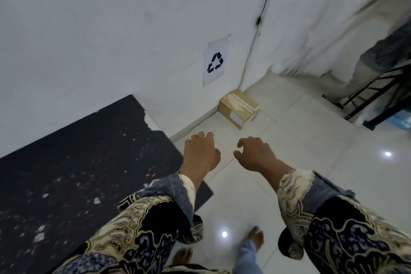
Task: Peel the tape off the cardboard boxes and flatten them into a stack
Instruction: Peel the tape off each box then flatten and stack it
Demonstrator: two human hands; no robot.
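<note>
One box [239, 108] sits on the floor by the wall, under the recycling sign [214, 62], well apart from my hands. My left hand [200, 151] and right hand [255, 153] hang loosely curled, holding nothing. I risk clipping the dark table [77, 162] when reaching, or tearing glossy tape into strips.

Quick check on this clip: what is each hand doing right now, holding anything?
Left hand: open, fingers loosely curled, holding nothing.
Right hand: open, fingers loosely curled, holding nothing; the cardboard box sits untouched on the floor ahead.
</note>
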